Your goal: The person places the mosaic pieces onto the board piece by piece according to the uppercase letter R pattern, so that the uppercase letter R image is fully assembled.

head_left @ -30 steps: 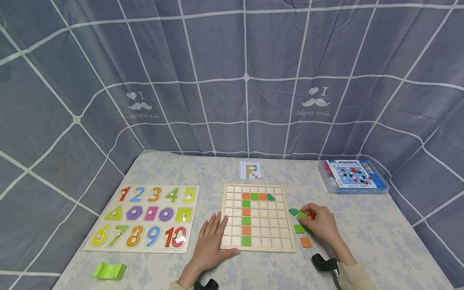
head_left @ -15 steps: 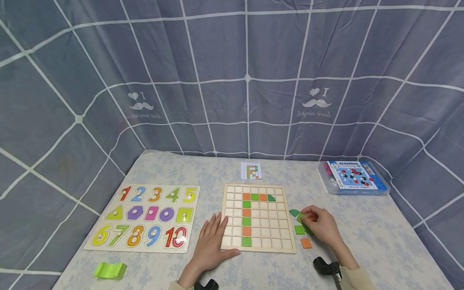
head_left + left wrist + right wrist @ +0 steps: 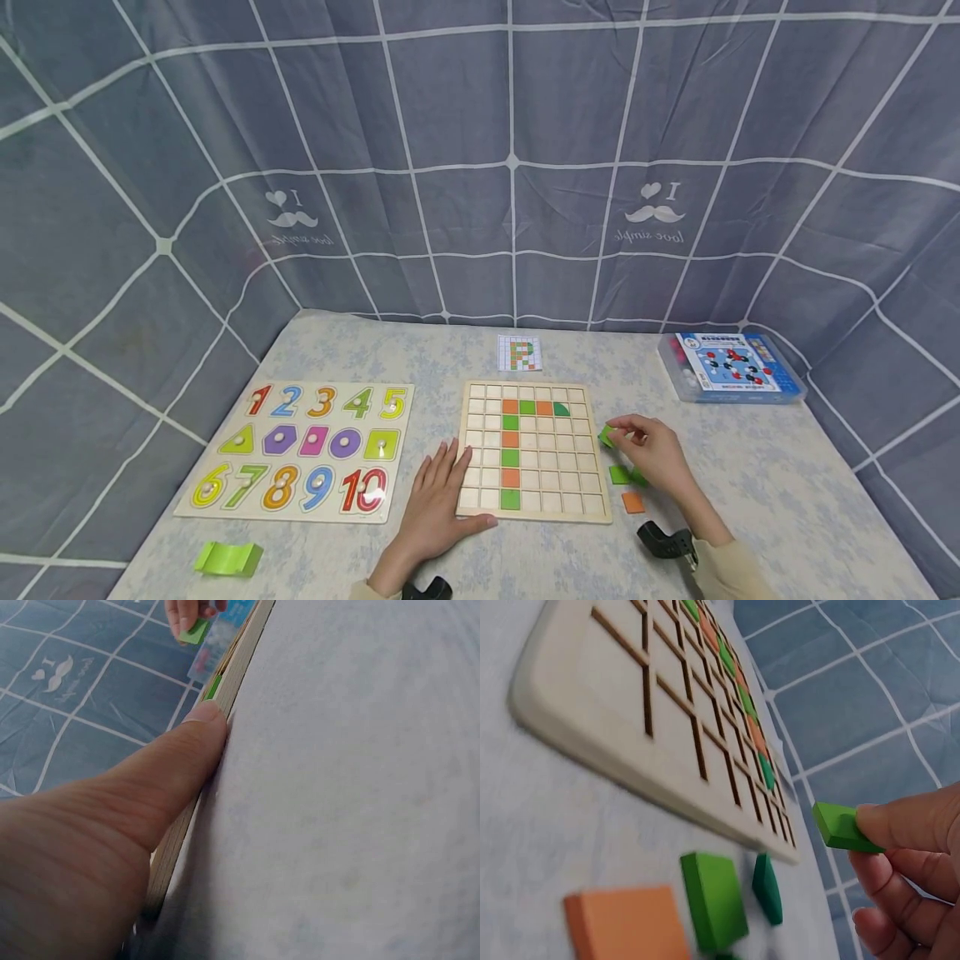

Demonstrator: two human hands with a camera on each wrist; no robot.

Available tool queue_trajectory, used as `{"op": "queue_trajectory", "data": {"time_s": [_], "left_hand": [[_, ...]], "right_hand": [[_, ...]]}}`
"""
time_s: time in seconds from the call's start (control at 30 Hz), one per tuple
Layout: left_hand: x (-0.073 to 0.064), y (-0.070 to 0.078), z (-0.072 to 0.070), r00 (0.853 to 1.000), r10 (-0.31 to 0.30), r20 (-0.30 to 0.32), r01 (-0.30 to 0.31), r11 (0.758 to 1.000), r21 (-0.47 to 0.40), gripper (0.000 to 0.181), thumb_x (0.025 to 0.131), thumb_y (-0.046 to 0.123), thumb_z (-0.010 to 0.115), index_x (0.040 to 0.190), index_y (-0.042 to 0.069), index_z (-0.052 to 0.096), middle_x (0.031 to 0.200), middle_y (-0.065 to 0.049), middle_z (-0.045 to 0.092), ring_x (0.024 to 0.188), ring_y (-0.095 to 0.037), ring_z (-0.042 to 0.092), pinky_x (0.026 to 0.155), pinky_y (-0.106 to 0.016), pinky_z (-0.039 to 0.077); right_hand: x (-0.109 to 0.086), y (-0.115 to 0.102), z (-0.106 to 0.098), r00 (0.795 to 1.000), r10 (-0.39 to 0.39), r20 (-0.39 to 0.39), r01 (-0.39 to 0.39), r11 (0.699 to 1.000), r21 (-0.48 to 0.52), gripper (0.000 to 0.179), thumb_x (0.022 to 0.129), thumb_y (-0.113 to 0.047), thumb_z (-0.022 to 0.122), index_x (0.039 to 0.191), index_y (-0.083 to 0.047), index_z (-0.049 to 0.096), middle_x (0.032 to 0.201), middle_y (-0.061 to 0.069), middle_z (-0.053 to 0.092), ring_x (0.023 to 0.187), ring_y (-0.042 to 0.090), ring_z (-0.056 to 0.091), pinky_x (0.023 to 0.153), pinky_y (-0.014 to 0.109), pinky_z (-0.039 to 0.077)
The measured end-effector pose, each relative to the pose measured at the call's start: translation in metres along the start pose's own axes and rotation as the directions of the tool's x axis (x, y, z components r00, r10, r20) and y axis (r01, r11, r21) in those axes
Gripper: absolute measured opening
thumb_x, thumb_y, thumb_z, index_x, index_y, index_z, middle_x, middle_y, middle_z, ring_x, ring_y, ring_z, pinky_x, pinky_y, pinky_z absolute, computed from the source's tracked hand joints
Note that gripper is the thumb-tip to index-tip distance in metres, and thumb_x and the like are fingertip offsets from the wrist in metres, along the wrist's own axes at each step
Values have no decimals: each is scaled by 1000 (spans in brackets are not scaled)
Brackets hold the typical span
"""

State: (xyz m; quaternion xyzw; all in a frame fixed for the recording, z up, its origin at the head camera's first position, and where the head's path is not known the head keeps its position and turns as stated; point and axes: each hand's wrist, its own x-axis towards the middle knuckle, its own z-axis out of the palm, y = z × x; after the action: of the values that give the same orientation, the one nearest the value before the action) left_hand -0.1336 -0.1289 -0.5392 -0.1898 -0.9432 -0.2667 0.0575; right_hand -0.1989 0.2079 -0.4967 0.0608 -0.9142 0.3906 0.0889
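Observation:
My right hand (image 3: 654, 457) pinches a green square tile (image 3: 844, 826) between thumb and fingers, lifted off the table just right of the wooden grid board (image 3: 558, 479). Below it on the table lie another green tile (image 3: 619, 474), an orange tile (image 3: 633, 502) and a dark green rounded tile (image 3: 767, 889). On the board, orange and green tiles form a column, with a row going right from its top that ends in a dark green quarter-round tile (image 3: 561, 409). My left hand (image 3: 432, 512) rests at the board's lower left, fingers extended, thumb (image 3: 169, 769) against its near edge.
A small pattern card (image 3: 519, 353) lies behind the board. To the left are a number puzzle board (image 3: 292, 454) and a light green curved block (image 3: 228, 560). A clear plastic box with a molecule picture (image 3: 731, 367) stands at the back right.
My right hand has moved slightly left toward the board, bringing the pinched green tile away from the loose tiles. My left hand has stayed in place.

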Motion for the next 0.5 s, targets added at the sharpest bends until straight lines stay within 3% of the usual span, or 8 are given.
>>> {"op": "queue_trajectory", "data": {"time_s": [0.5], "left_hand": [[0, -2, 0, 1000, 2, 5, -2, 1000, -5, 101, 76, 66, 64, 148, 3, 32, 152, -21, 23, 140, -36, 14, 109, -52, 10]], "right_hand": [[23, -23, 22, 992, -104, 68, 98, 992, 85, 5, 84, -11, 73, 89, -11, 71, 77, -5, 61, 72, 16, 54, 61, 31, 43]]}}
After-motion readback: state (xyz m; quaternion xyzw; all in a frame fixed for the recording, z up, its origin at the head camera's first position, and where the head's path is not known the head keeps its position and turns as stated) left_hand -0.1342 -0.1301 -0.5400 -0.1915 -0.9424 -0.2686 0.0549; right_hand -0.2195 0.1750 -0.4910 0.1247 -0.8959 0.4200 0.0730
